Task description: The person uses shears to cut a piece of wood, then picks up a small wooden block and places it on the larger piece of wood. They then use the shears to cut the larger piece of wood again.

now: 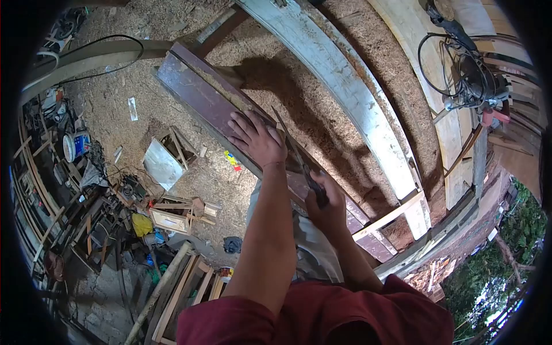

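Note:
My left hand [260,139] lies flat with fingers spread on a long brown-painted wooden beam [198,92], which runs diagonally under both arms. A groove or raised strip follows the beam's right side. In my right hand [328,204] is the dark handle of a handsaw [296,150]. Its narrow blade is seen nearly edge-on, pointing up and away beside my left hand and overlapping the beam's right edge. My right fingers are wrapped round the handle. Pale sawdust lies along the beam near my left fingers.
A curved whitish beam [345,86] arcs to the right, joined by a crosspiece [388,215]. A corded power tool [483,86] rests on planks at far right. Sawdust covers the ground. A small wooden box [165,163], wood scraps [181,213] and a white bucket [72,146] lie left.

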Available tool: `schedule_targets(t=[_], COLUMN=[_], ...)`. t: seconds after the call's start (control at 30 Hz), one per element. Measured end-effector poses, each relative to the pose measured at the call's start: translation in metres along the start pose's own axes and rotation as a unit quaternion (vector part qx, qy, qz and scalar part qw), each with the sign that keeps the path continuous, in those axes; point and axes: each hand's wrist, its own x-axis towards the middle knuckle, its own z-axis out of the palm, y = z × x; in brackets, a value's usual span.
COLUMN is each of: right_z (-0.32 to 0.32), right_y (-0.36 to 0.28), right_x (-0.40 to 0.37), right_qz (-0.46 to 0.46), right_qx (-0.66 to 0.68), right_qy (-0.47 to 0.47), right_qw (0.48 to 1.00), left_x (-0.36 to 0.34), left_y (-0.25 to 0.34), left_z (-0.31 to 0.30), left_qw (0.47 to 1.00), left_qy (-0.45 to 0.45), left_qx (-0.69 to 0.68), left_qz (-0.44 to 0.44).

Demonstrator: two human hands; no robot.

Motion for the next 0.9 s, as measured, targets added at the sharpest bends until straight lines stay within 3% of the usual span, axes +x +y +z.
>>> schedule_targets(t=[0.1,0.13,0.27,0.37,0.57,0.7,0.83,0.9], right_z=[0.026,0.022,0.008,0.017,0.002,-0.02,-0.001,0.006], right_y=[-0.005,-0.011,0.029,0.003,0.039,0.034,0.028,0.025], right_x=[0.042,0.041,-0.014,0.029,-0.022,-0.008,0.007,0.01], right_qz=[0.031,0.107,-0.003,0.058,0.05,0.11,0.042,0.056], right_qx=[0.018,0.031,0.046,0.013,0.028,-0.025,0.061,0.047], right_qy=[0.011,-0.037,0.014,-0.001,0.036,-0.02,-0.014,-0.029], right_qw=[0.999,0.993,0.999,0.998,0.998,0.993,0.997,0.997], left_x=[0.001,0.003,0.002,-0.002,-0.006,-0.001,0.0,0.0], left_y=[0.001,0.002,0.001,0.002,0.0,0.001,0.0,-0.001], left_z=[-0.003,-0.002,-0.001,0.0,-0.003,-0.004,0.001,0.002], left_qw=[1.0,1.0,1.0,1.0,1.0,1.0,1.0,1.0], left_qy=[-0.008,-0.003,0.004,0.002,-0.01,0.005,0.012,0.017], left_qx=[-0.022,-0.015,0.0,-0.003,-0.007,-0.008,-0.018,-0.017], left_qz=[-0.005,-0.007,0.004,0.002,-0.001,0.001,0.001,0.001])
